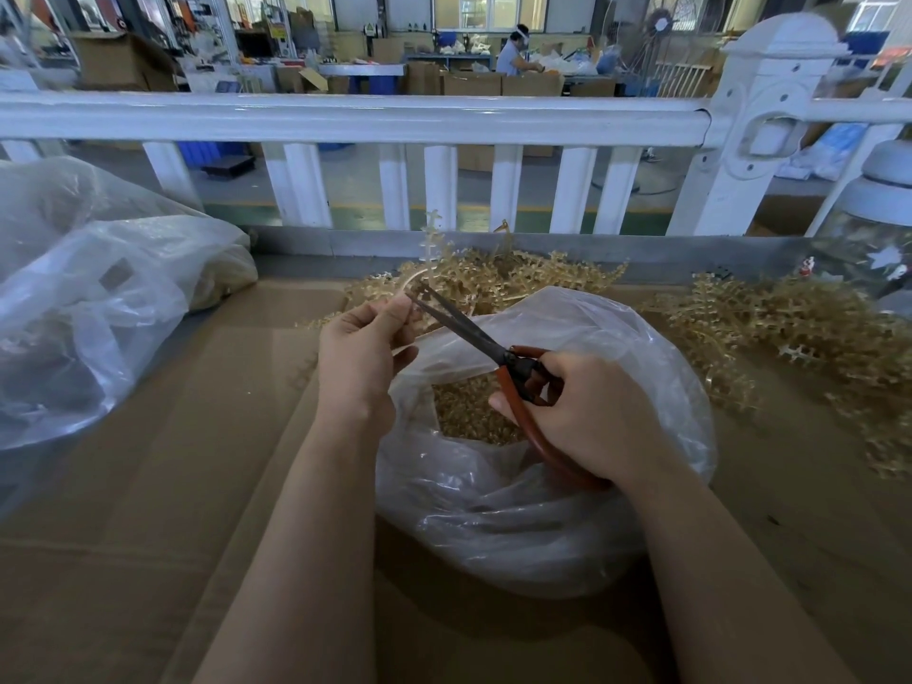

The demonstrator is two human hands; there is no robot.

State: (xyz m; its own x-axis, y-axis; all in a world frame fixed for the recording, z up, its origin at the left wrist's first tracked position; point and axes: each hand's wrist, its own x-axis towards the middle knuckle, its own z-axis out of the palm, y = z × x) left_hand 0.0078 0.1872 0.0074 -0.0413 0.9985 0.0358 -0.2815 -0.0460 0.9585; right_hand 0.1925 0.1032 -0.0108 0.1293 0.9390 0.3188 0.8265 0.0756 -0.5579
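My right hand (587, 417) grips red-handled scissors (474, 335) whose dark blades point up and left. The blade tips meet a pale gold plastic sprig (428, 254) that my left hand (362, 353) pinches between thumb and fingers. Both hands hover over an open clear plastic bag (518, 510) with small gold cut pieces (469, 412) inside. The sprig's stem rises above the blades, towards the fence.
Heaps of gold sprigs (770, 328) lie behind and right of the bag on the cardboard-covered table (148, 510). A large crumpled plastic bag (98, 298) fills the left side. A white fence (444, 120) borders the far edge. A person works far behind it.
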